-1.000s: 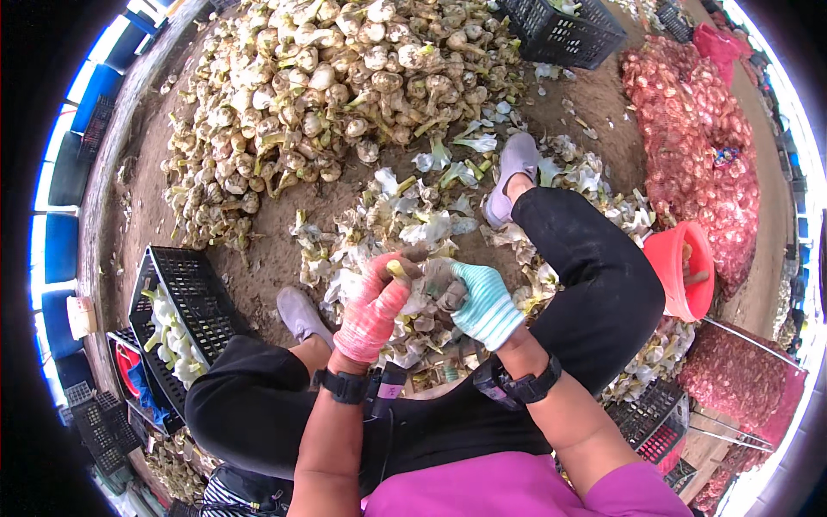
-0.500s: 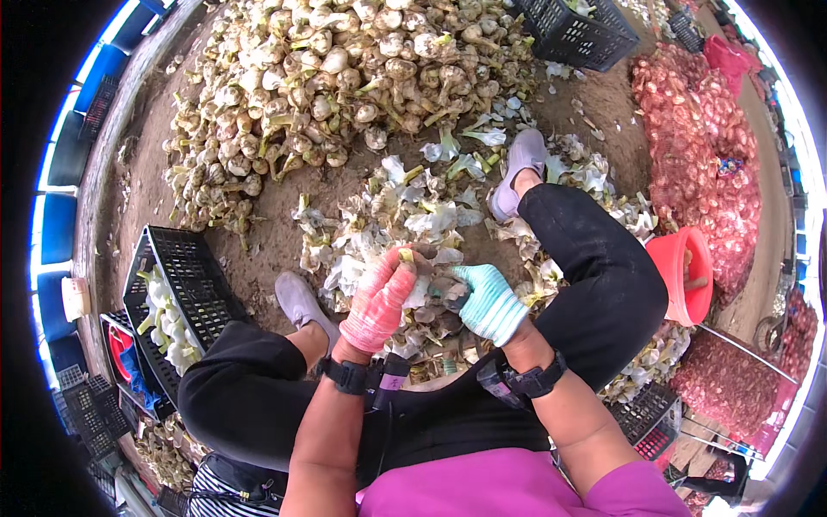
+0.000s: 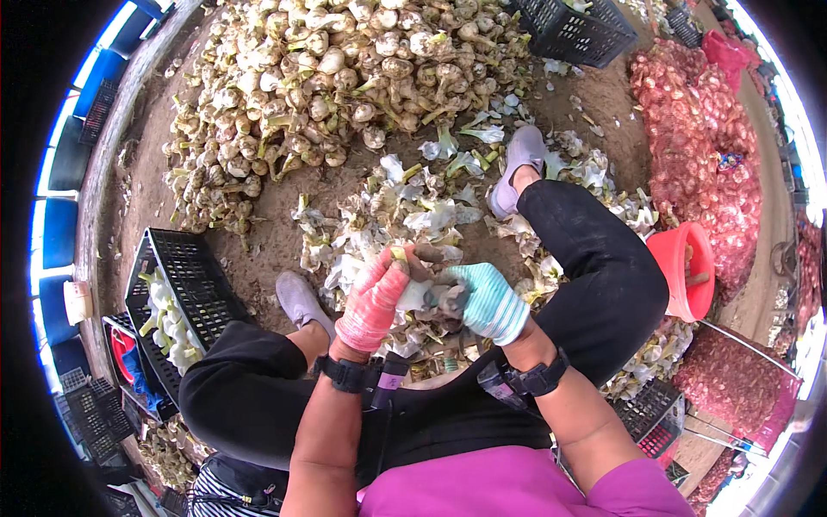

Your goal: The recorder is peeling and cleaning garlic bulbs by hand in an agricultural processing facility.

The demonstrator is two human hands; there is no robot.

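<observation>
Now, the pink-gloved left hand (image 3: pixel 372 303) has its fingers wrapped around a garlic bulb (image 3: pixel 415 295), held above the dirt floor (image 3: pixel 251 274); the teal-striped right hand (image 3: pixel 491 302) curls its soiled fingers beside it, though I cannot tell their grip; papery garlic skins (image 3: pixel 433 215) litter the floor beyond; a garlic heap (image 3: pixel 345 82) spreads toward its far edge.

Pale garlic bulb (image 3: pixel 416 295), partly hidden between gloved fingers (image 3: pixel 392 283), yellow-green stem end (image 3: pixel 398 254) in view.

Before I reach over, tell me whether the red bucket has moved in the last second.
No. Judged against the big red net sack, the red bucket has shifted no visible way; it stands beside the sack's near end as before.
</observation>
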